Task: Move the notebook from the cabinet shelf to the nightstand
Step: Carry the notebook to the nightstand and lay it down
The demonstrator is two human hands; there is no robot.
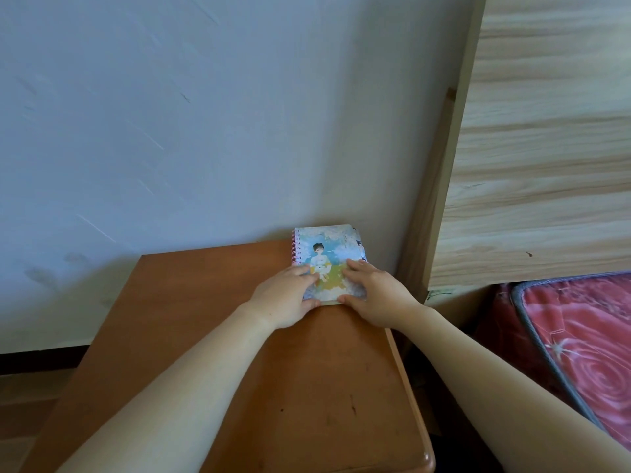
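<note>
A small spiral notebook with a pink coil and a pale blue illustrated cover lies flat at the far right corner of the brown wooden nightstand, close to the wall. My left hand grips its near left edge, fingers on the cover and thumb at the front edge. My right hand holds its near right edge the same way. The hands hide the lower part of the cover.
A pale blue wall rises directly behind the nightstand. A light wooden headboard stands at the right, with a red rose-patterned mattress below it. A dark gap separates the nightstand from the bed.
</note>
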